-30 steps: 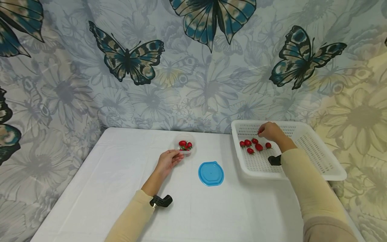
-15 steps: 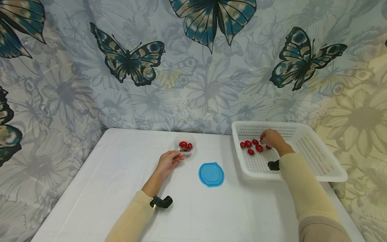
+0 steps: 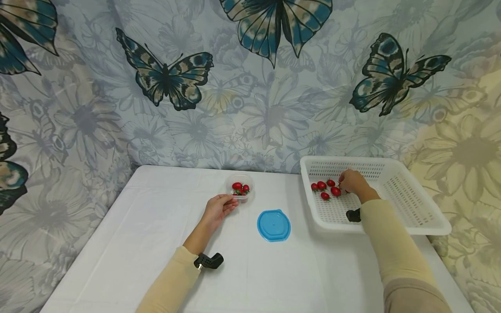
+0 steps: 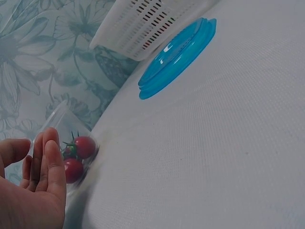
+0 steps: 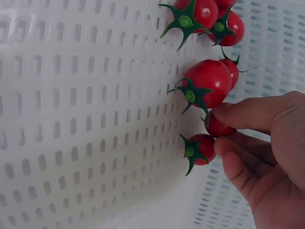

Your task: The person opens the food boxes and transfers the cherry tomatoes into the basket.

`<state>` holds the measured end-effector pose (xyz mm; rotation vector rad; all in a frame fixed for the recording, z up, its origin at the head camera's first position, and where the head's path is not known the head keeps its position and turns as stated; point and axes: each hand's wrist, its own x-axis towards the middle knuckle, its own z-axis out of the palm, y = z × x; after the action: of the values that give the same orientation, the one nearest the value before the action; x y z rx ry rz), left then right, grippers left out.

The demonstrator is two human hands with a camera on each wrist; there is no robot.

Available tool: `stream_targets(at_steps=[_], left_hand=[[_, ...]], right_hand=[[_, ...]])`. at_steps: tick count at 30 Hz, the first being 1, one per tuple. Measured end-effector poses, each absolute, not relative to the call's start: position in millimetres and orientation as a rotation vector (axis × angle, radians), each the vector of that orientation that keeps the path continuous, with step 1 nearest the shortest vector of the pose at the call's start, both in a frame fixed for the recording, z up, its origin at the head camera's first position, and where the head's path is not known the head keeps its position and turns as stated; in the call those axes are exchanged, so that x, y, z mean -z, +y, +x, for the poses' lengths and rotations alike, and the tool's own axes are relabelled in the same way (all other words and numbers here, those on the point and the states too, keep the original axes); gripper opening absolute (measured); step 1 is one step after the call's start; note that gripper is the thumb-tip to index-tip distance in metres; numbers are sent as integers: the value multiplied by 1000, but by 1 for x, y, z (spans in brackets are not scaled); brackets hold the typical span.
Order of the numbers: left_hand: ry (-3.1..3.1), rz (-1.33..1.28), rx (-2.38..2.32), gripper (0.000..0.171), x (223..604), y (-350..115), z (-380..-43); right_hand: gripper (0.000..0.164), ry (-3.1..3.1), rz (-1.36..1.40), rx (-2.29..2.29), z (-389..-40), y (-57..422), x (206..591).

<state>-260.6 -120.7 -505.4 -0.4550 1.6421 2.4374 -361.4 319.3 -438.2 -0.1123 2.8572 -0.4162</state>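
Observation:
My left hand (image 3: 217,209) holds the near rim of a small clear plastic container (image 3: 243,199), thumb at the top edge and fingers against its side. Several cherry tomatoes (image 3: 236,185) with green stems lie in it. Inside the white perforated basket (image 3: 317,221), my right hand (image 3: 355,182) reaches down among more cherry tomatoes (image 3: 335,191). The right wrist view shows thumb and fingers pinching one cherry tomato (image 5: 218,127), partly hidden by the thumb. Another tomato (image 5: 202,149) sits just beside the fingertips.
A blue lid (image 3: 274,225) lies flat on the white-covered table (image 3: 129,234), between container and basket. Behind the table hangs a butterfly-patterned cloth (image 3: 274,113). The basket's high walls surround my right hand.
My right hand has moved down and slightly right in the basket, to the tomato at the right of the group. The left hand and container have stayed in place.

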Motion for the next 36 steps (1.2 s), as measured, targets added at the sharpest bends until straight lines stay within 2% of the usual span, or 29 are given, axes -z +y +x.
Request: stream_targets(at_steps=[15, 27, 36], left_hand=[[1629, -464, -2433, 15, 504, -118, -256], [1622, -472, -2437, 15, 502, -119, -257], [1641, -461, -2432, 14, 503, -118, -257]], right_hand=[[31, 2832, -85, 387, -358, 323, 443], [35, 2834, -173, 417, -359, 317, 414], [36, 2871, -378, 383, -353, 285, 392]])
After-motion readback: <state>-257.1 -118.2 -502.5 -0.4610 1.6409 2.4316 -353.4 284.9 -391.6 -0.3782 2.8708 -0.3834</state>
